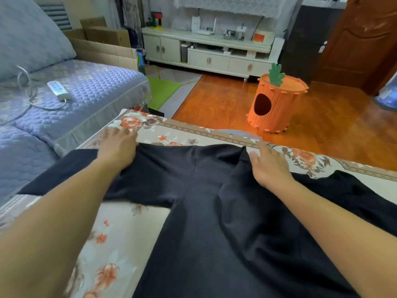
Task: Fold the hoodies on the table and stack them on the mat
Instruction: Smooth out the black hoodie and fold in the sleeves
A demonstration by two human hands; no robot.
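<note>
Two bare forearms come into view from the bottom corners, uncovered along their whole visible length, no sleeve or cuff showing anywhere. The left hand (pixel 117 150) wears no glove, ring or watch; its fingertips are blurred. The right hand (pixel 269 166) is just as plain, no glove, no band at the wrist, short nails visible.

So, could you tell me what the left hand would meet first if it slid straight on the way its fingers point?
Probably only the floral tablecloth: the left hand points toward the table's far-left corner, and beyond that edge the way looks free.
</note>
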